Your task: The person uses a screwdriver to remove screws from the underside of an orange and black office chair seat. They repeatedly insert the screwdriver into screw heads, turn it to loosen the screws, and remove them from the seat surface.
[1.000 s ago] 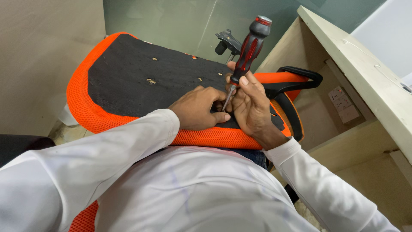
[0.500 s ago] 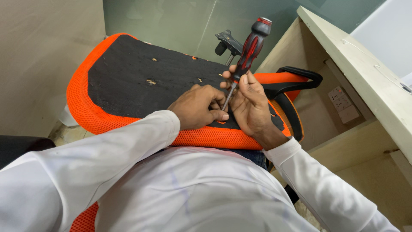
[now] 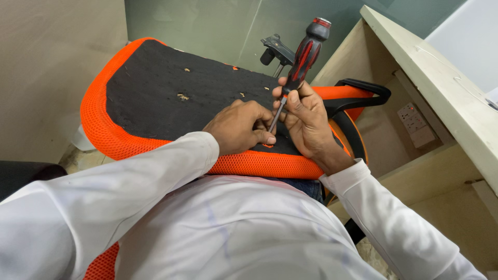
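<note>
head | right hand (image 3: 306, 122) grip holds screwdriver (image 3: 303, 57), unchanged | left hand (image 3: 238, 127) fingertips pinch its tip, shaft slightly steeper

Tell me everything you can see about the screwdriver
The screwdriver has a thick red and black handle that looks like moulded plastic or rubber, with a red cap, and a thin bare metal shaft. It stands tilted, handle up and leaning away to the right, tip down on the black underside of the orange chair seat. The right hand wraps the handle's lower end; the left hand has its fingers at the shaft near the tip, which is hidden.
</note>
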